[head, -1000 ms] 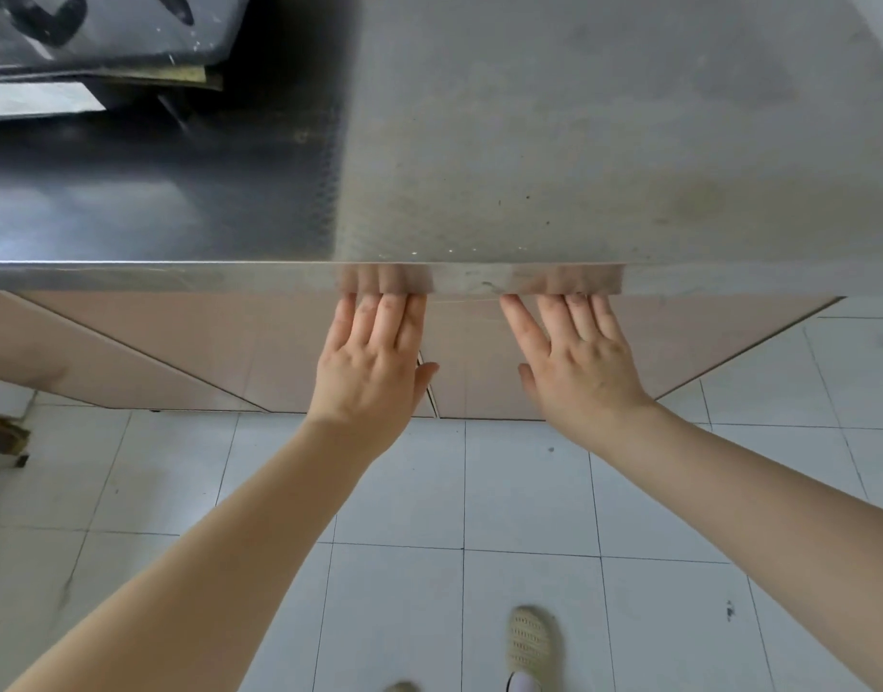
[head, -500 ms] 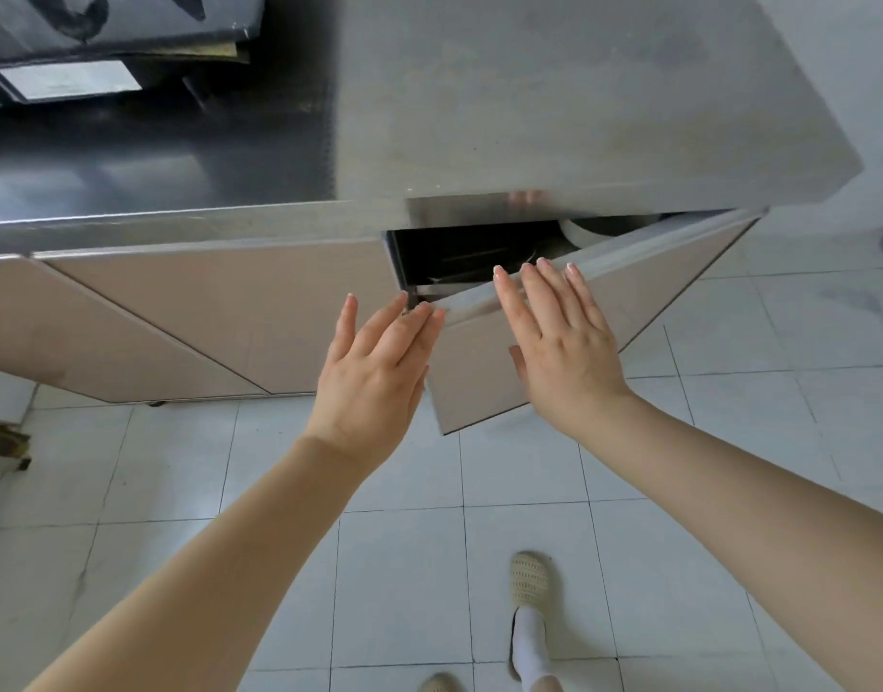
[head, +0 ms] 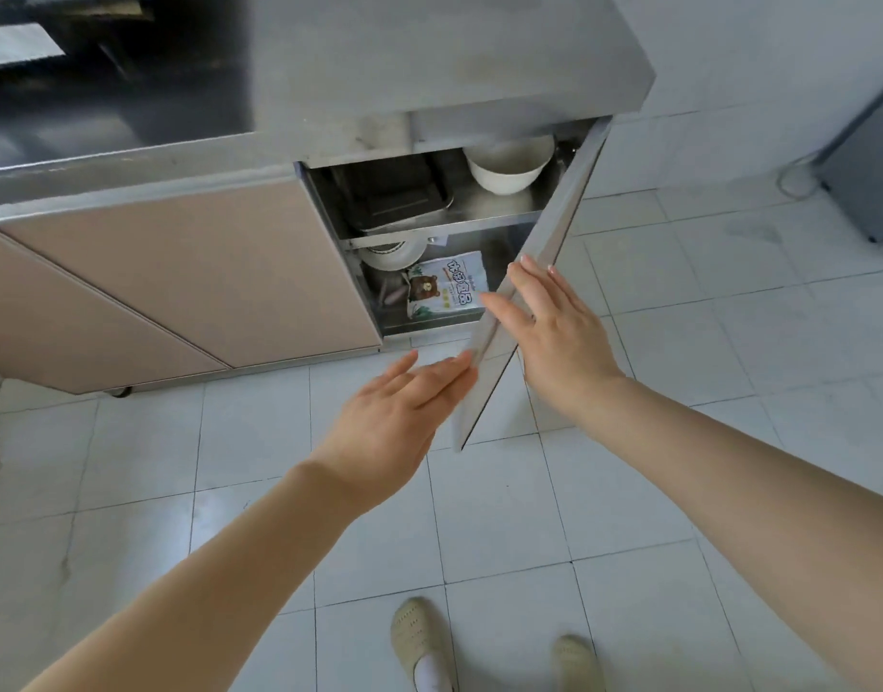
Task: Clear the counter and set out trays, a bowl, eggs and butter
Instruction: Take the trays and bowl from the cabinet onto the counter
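Observation:
The cabinet door [head: 544, 272] under the steel counter [head: 429, 57] stands swung wide. On the upper shelf sit dark metal trays [head: 394, 192] and a white bowl [head: 506, 164]. My right hand [head: 554, 332] rests flat with fingers apart against the door's edge. My left hand [head: 404, 407] is open, its fingertips touching the door's lower edge. Neither hand holds anything.
The lower shelf holds a white round dish [head: 394, 254] and a bag with a bear picture [head: 447, 289]. Closed beige doors [head: 204, 272] run to the left. A grey appliance [head: 868, 157] stands at the right on the white tile floor.
The right-hand cabinet door went from closed to wide open, exposing both shelves. Both hands moved down and right with the door, and the view pulled back.

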